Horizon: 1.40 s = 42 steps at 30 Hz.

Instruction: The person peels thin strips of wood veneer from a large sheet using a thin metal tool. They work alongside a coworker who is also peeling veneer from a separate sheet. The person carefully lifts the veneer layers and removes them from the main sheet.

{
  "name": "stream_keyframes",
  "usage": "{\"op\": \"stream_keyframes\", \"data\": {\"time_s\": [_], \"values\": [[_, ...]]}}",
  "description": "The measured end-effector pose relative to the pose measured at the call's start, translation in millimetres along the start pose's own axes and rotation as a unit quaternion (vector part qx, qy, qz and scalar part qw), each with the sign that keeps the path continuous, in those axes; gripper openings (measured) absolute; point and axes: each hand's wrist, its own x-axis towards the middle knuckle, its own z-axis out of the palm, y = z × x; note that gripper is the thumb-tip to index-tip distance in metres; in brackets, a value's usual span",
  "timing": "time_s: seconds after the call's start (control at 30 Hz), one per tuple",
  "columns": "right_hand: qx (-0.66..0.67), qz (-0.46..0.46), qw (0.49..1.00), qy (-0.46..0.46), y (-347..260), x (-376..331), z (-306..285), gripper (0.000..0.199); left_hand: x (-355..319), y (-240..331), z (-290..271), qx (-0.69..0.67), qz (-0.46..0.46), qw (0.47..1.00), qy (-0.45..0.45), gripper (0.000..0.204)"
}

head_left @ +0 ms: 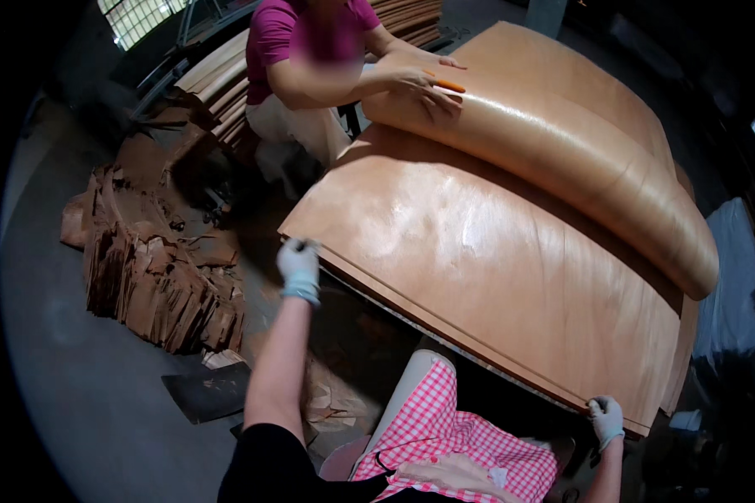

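Note:
A broad sheet of tan wood veneer lies over a stack in front of me, its near edge running slantwise from left to lower right. My left hand, in a pale glove, is closed on the sheet's near left corner. Near the right end of the same edge, my gloved right hand has its fingers curled round the rim. Farther back, a veneer sheet curls over in a long roll. A co-worker's hand rests on that roll's left end, with an orange stick-like tool at its fingers.
A co-worker in a magenta shirt sits at the far left side of the stack. Behind are piled curved veneer sheets. Broken brown veneer scraps heap on the floor at left, near a dark flat panel. Clear plastic sheeting hangs at right.

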Motion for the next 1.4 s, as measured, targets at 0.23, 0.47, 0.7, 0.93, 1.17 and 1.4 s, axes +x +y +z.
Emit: {"op": "stream_keyframes", "data": {"time_s": [0.23, 0.47, 0.7, 0.93, 1.17, 1.4], "values": [[-0.126, 0.064, 0.990, -0.010, -54.1, -12.8, -1.7, 0.035, 81.7, -58.0, -23.1, 0.154, -0.048, 0.987, -0.023, 0.025], [-0.200, 0.101, 0.973, -0.051, -56.0, -1.1, -2.0, 0.047, 81.1, -64.5, -21.8, 0.094, -0.070, 0.987, -0.109, 0.027], [-0.221, 0.142, 0.963, -0.059, -30.5, 18.6, 5.6, 0.051, 91.2, -52.1, -32.9, 0.403, -0.006, 0.914, -0.043, 0.052], [-0.155, 0.136, 0.975, -0.079, -19.4, 15.0, 12.9, 0.052, -107.1, 53.7, 101.5, 0.307, 0.321, 0.888, -0.117, 0.056], [-0.136, 0.134, 0.977, -0.093, -20.0, 15.5, 13.0, 0.053, -428.3, 172.6, 199.5, 0.245, 0.485, 0.678, -0.495, 0.078], [-0.056, 0.057, 0.989, -0.123, 72.5, 8.0, -46.4, 0.036, -437.6, 160.1, 211.4, 0.263, 0.491, 0.669, -0.492, 0.082]]}}
